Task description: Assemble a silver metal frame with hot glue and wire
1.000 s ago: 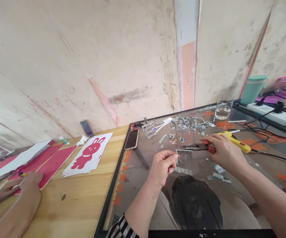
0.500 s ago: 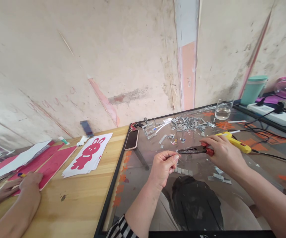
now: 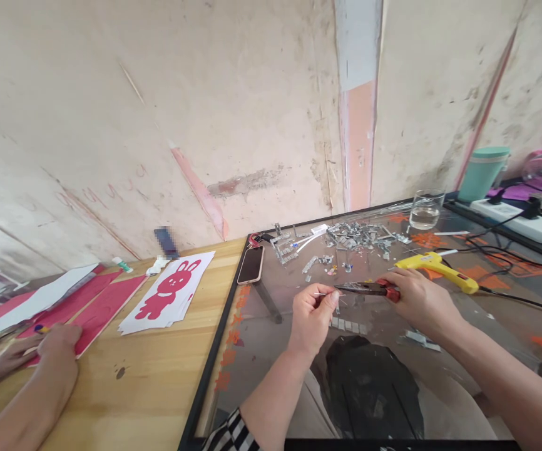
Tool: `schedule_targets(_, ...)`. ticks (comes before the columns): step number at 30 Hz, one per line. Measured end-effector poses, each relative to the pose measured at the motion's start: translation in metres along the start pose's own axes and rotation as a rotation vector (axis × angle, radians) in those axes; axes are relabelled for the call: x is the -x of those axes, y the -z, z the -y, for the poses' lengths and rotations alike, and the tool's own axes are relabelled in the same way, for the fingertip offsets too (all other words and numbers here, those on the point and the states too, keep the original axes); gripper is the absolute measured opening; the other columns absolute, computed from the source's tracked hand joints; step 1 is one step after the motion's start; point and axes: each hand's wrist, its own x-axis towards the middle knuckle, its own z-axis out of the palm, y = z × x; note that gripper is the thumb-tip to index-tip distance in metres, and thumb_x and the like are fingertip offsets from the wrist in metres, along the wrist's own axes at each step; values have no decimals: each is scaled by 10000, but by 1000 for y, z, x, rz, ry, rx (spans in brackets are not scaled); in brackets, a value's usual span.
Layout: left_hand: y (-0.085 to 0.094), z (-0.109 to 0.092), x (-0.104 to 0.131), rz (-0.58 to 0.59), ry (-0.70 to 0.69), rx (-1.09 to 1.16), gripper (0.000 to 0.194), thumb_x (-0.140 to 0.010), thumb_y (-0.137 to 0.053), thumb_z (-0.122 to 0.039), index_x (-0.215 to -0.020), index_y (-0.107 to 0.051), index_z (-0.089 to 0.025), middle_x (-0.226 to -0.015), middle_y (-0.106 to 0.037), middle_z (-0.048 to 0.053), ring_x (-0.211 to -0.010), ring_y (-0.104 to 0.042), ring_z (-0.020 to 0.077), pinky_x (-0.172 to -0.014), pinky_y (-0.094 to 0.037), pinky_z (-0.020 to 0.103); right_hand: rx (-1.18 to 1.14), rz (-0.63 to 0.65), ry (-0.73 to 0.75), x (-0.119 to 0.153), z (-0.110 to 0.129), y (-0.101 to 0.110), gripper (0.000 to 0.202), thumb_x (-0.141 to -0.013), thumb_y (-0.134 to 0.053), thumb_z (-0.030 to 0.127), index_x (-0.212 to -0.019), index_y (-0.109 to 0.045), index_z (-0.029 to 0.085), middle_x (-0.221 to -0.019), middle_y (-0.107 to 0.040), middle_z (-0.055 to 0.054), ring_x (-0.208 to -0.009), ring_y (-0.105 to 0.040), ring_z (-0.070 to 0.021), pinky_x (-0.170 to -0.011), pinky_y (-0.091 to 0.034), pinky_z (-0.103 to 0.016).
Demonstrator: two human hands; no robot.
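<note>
My left hand pinches a thin wire between thumb and fingers above the glass tabletop. Wrapped round the red handles of a pair of needle-nose pliers is my right hand. The pliers point left, and their tips reach the left fingertips; whether the jaws grip the wire is too small to tell. Beneath the hands lies a strip of small silvery pieces. A yellow hot glue gun rests just behind my right hand. Farther back is a pile of small silvery metal pieces.
A phone lies at the glass table's left edge. At the back right stand a glass of water, a green cup and a white power strip with cables. Left, another person's hands rest on red paper beside a rabbit print.
The red pliers handles have closed up a little in my right hand, and the pliers have tilted slightly. My left hand keeps its pinch nearly in place. The view has shifted slightly.
</note>
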Motion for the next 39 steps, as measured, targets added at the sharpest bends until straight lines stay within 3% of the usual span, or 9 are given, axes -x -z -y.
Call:
schedule_targets(6, 2, -7, 6, -106, -219, -256, 149, -729, -585, -308, -673, -626, -176, -510, -447, -24, -496, -358, 94, -511, -269, 222, 57, 20, 3, 4, 9, 4, 242, -713, -430, 143, -770, -638, 252, -785, -668, -7, -751, -593, -182, -491, -329, -249)
schedule_targets(10, 7, -5, 5, -147, -402, -473, 118, -744, -550, -225, -704, -660, -210, -613, -550, 31, -593, -455, 140, -616, -315, 239, 70, 121, -29, 9, 15, 4, 199, -724, -442, 173, -680, -623, 245, -649, -656, -11, -592, -586, -167, -452, -270, -254)
schedule_targets(13, 8, -2, 3, -141, -424, -519, 135, -756, -531, -211, -723, -662, -212, -650, -570, 44, -631, -476, 146, -648, -320, 244, 63, 155, -28, 9, 13, 0, 204, -739, -437, 191, -687, -628, 238, -616, -651, -21, -564, -583, -169, -448, -270, -255)
schedule_targets(15, 8, -1, 0, -111, -346, -445, 129, -757, -540, -236, -709, -653, -196, -611, -547, 29, -588, -451, 130, -599, -311, 238, 44, 157, 2, 7, 8, -2, 220, -727, -434, 160, -749, -636, 242, -713, -668, -20, -675, -601, -175, -493, -325, -249)
schedule_targets(17, 7, -1, -3, -50, -184, -290, 140, -745, -565, -281, -686, -635, -175, -526, -484, -5, -502, -394, 101, -515, -277, 225, 38, 127, 26, 2, 1, -2, 274, -703, -436, 125, -848, -635, 244, -835, -665, -23, -819, -585, -194, -572, -381, -256)
schedule_targets(20, 9, -2, -7, 55, 83, 36, 162, -700, -621, -310, -670, -612, -151, -431, -370, -58, -405, -275, 55, -432, -181, 205, 58, 7, 32, -4, -8, 2, 323, -688, -462, 139, -956, -616, 231, -938, -632, -45, -917, -533, -236, -650, -425, -304)
schedule_targets(24, 13, -6, -8, 217, 294, 334, 182, -641, -683, -288, -671, -612, -123, -386, -329, -83, -359, -191, 17, -409, -101, 203, 96, -190, 60, -6, -12, 12, 392, -666, -485, 119, -1032, -593, 208, -1023, -588, -75, -980, -485, -270, -728, -450, -360)
schedule_targets(31, 19, -8, -5, 466, 475, 481, 137, -628, -698, -208, -665, -627, -97, -326, -330, -83, -315, -203, 6, -384, -90, 189, 86, -435, 255, -6, -11, 22, 415, -655, -506, 81, -1048, -575, 195, -1014, -573, -91, -996, -479, -273, -866, -421, -409)
schedule_targets(39, 19, -7, -5, 537, 579, 466, 112, -589, -704, -144, -633, -621, -82, -510, -574, 7, -316, -253, -17, -354, -83, 174, 141, -434, 334, -5, -11, 27, 363, -683, -531, 100, -1034, -602, 160, -985, -593, -93, -969, -476, -260, -851, -432, -382)
